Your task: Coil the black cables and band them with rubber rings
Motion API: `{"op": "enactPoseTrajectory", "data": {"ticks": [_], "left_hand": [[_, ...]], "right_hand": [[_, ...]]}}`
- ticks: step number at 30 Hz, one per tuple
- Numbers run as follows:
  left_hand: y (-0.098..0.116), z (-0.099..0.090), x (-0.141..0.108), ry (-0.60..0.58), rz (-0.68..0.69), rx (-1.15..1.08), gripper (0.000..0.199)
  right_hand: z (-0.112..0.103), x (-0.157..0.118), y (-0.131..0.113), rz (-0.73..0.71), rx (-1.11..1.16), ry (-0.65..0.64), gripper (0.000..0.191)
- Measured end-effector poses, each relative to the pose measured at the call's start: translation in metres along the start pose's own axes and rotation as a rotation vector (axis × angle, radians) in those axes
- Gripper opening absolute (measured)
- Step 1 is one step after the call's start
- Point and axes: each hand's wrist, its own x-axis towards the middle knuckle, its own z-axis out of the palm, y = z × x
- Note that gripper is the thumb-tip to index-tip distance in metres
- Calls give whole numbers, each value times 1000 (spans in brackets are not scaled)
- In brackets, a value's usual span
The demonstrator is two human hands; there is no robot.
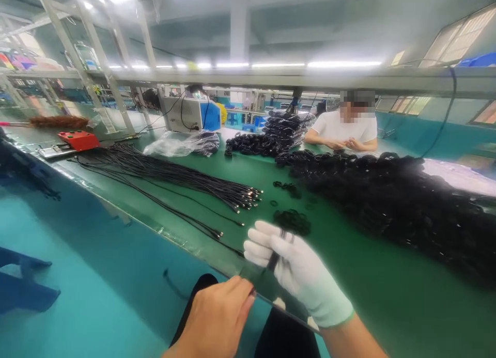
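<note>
My right hand (298, 275), in a white glove, is closed around a short dark bundle of black cable (273, 261) over the table's front edge. Dark bands loop around its gloved fingers. Bare and closed, my left hand (220, 311) pinches a dark, blurred part of the cable at its fingertips, just below the glove. Left of the hands lies a bundle of long black cables (194, 180) with metal plugs at the near end. Several single cables (186, 218) lie apart from it. A small heap of black rings (292, 222) sits just behind the glove.
A large pile of coiled black cables (372, 192) covers the right side of the green table (360, 291). Behind are a plastic bag (174, 143), a blue-and-white machine (194, 114) and a red device (79, 140). Opposite sits a person (344, 128). A blue stool (27, 280) stands at left.
</note>
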Motion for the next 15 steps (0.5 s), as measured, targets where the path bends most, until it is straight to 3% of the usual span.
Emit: {"op": "enactPoseTrajectory", "data": {"ticks": [2, 4, 8, 12, 15], "left_hand": [[7, -13, 11, 38, 107, 110, 25], [7, -28, 26, 53, 153, 82, 16], [-7, -50, 54, -60, 127, -277, 3], [-24, -39, 64, -212, -24, -679, 8], [-26, -20, 56, -242, -214, -865, 13]], "right_hand": [[-6, -4, 8, 54, -79, 45, 21], [-11, -9, 15, 159, -108, -4, 27], [-16, -15, 25, 383, 32, -238, 28], [-11, -14, 36, 514, 199, -338, 36], [-7, -13, 43, 437, 241, -282, 36]]}}
